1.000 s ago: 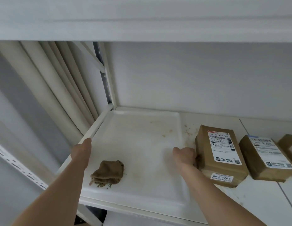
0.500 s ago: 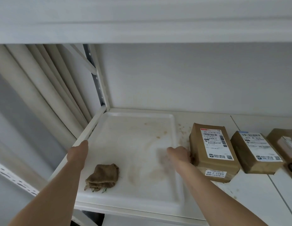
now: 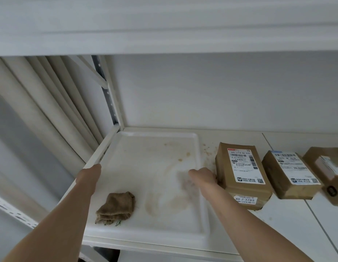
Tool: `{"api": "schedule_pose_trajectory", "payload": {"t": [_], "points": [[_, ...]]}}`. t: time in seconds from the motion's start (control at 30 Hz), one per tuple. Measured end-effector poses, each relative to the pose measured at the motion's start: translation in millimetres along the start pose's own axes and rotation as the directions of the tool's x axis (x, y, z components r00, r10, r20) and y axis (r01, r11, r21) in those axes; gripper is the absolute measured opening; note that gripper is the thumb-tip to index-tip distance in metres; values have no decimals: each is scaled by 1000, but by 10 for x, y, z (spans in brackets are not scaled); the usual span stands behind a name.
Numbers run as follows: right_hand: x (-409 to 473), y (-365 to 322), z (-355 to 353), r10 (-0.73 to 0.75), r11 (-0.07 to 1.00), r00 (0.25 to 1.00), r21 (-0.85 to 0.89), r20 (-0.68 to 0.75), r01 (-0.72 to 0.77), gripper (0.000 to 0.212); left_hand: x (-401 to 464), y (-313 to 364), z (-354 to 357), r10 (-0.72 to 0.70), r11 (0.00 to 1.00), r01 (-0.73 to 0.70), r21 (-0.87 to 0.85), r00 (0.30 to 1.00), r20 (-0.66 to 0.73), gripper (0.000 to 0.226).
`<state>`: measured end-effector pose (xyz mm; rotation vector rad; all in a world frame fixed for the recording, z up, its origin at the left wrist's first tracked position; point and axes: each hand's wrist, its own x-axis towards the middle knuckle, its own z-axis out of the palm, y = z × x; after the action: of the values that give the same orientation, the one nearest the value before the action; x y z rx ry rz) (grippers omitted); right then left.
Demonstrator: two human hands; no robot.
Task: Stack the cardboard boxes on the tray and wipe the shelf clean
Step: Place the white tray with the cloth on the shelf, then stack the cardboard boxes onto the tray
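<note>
The white tray (image 3: 155, 167) lies mostly bare, only a folded brown cloth (image 3: 116, 208) sitting at its front left, so its middle and back stand open. Just right of the tray's rim, three cardboard boxes (image 3: 242, 173) line the shelf (image 3: 289, 233), and the upper shelf board (image 3: 164, 35) closes in overhead

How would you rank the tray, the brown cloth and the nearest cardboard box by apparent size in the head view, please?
1. White tray, by far the largest.
2. Nearest cardboard box, the one with the 80-2-3205 sticker.
3. Brown cloth, clearly the smallest, though it is folded, so its spread-out size is unknown.
</note>
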<state>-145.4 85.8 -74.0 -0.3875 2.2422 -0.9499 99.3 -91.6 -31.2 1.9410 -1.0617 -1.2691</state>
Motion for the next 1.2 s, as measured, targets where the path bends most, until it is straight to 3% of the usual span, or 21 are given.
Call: {"api": "schedule_pose_trajectory", "payload": {"t": [0.27,0.37,0.43,0.63,0.93,1.07,1.2], "points": [[-57,-229,-126,-78,996,997,-42,1,78,21,-40,278,147,219,962,-223,155,975,39,43],[-115,-381,-267,-168,984,986,-57,-6,168,18,-173,479,277,276,943,-294,156,953,129,37],[-172,-488,-403,-220,974,975,-65,-12,219,30,-271,616,407,304,927,-340,161,928,214,28],[-234,-558,-952,-311,950,945,8,-99,313,26,-751,918,967,375,887,-454,79,811,449,10],[-124,-71,-1903,-190,978,953,43,-236,205,26,-1626,912,1860,321,873,-487,28,617,719,10],[-58,111,-2167,-112,986,982,105,-151,128,14,-1922,829,2112,268,878,-475,52,579,770,11],[51,243,-2360,-77,978,997,192,-4,76,42,-2097,754,2281,205,866,-479,141,598,775,15]]}}
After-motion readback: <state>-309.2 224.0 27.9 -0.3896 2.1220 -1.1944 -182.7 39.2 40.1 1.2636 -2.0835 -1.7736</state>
